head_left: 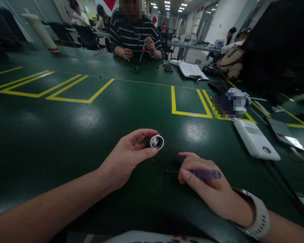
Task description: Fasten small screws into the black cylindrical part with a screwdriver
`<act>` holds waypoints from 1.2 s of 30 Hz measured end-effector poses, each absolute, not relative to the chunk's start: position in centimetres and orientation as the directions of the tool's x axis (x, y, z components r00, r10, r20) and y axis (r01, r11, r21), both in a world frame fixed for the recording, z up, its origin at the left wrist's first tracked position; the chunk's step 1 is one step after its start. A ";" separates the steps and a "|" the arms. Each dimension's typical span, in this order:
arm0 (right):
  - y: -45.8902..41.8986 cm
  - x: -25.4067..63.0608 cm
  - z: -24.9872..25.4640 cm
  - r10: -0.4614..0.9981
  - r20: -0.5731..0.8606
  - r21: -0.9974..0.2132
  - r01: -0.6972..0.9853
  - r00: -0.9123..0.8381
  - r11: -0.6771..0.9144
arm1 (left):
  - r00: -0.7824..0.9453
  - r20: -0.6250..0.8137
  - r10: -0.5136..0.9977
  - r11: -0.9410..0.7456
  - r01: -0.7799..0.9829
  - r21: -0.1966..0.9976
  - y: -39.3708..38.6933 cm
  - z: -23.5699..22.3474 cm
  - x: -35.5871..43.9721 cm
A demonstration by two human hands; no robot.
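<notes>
My left hand (131,152) pinches a small round metal cup-shaped part (157,142) between thumb and fingers. Its open end faces me, and small bright fittings show inside. To the right, my right hand (204,180) is closed around a screwdriver (207,174) with a translucent purple handle, the index finger stretched out. The thin shaft points left, and something small and dark sits at its tip, too small to make out. A tiny ring-shaped piece, perhaps a nut (152,160), lies on the green table (66,141) just below the metal part.
Across the table a person (135,33) in a striped top holds a red-handled screwdriver (144,50) over a small round part (135,69). A white device (257,139) and a tablet-like slab (286,133) lie at right. Papers (191,70) rest farther back. Yellow tape outlines mark the tabletop.
</notes>
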State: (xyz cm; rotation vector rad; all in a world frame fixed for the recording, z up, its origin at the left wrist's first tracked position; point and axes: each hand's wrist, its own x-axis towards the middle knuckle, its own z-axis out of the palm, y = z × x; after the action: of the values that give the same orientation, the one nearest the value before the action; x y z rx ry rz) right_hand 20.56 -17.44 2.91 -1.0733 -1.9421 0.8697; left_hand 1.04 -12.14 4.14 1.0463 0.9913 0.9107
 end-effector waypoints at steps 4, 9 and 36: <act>-18.1 20.4 3.3 0.789 0.339 -0.622 0.507 -0.512 0.596 | 0.287 -0.197 0.938 0.237 -0.113 0.965 -12.3 4.2 1.1; -18.0 20.3 2.7 0.724 0.436 -0.479 0.543 -0.535 0.690 | 0.294 -0.197 0.935 0.224 -0.063 0.972 -12.2 4.0 0.9; -18.4 19.6 3.2 0.622 0.586 -0.345 0.535 -0.519 0.771 | 0.333 -0.131 0.934 0.094 0.126 0.988 -13.1 4.2 2.0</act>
State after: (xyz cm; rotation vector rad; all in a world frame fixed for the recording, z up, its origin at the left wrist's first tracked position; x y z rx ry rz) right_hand 19.56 -18.45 3.22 -0.8581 -2.2407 0.1551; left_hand 2.05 -13.14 4.16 1.3461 1.0762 0.8157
